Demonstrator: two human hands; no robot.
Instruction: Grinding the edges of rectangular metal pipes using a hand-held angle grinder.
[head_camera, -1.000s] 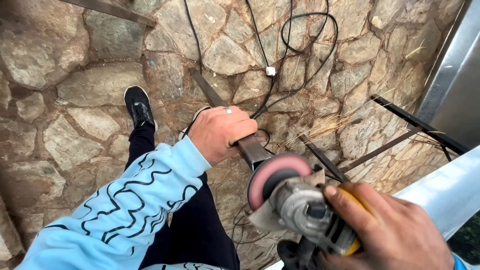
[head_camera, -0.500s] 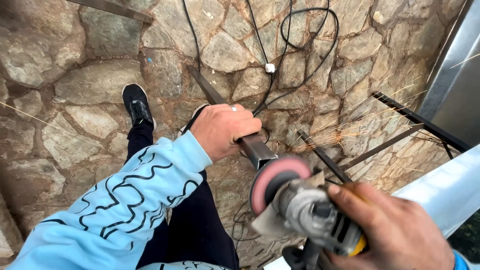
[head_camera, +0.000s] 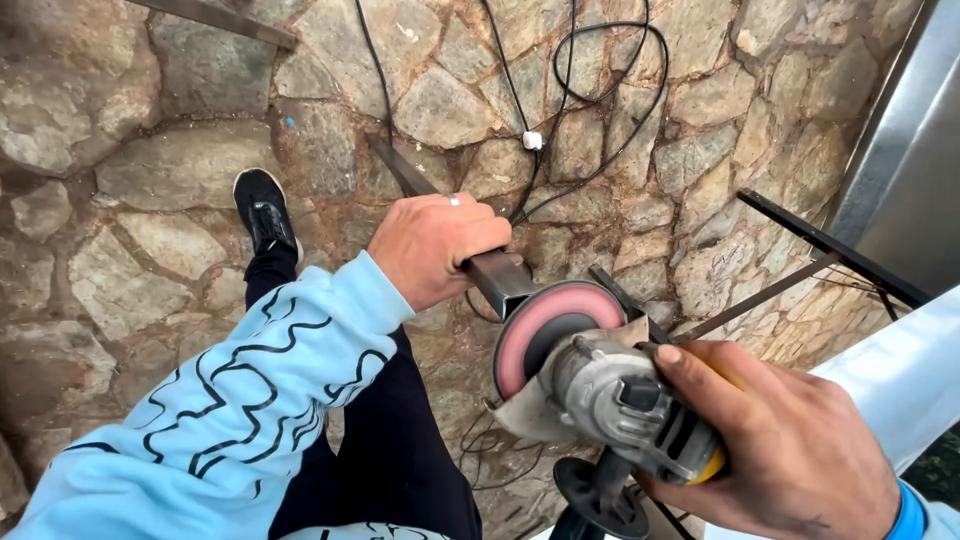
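Left hand (head_camera: 432, 247) clamped full around the square steel bar (head_camera: 470, 252), fist just behind its near cut end, other end slanting away to the stone paving (head_camera: 150, 180). Right hand (head_camera: 790, 450) wrapped tight on the angle grinder (head_camera: 625, 400), pink flap disc (head_camera: 545, 330) touching the bar end just ahead of the left fist. Grinding of the end face apparently in hand; steady hold and light, even pressure likely needed next. Black cable (head_camera: 600, 100) looped beyond.
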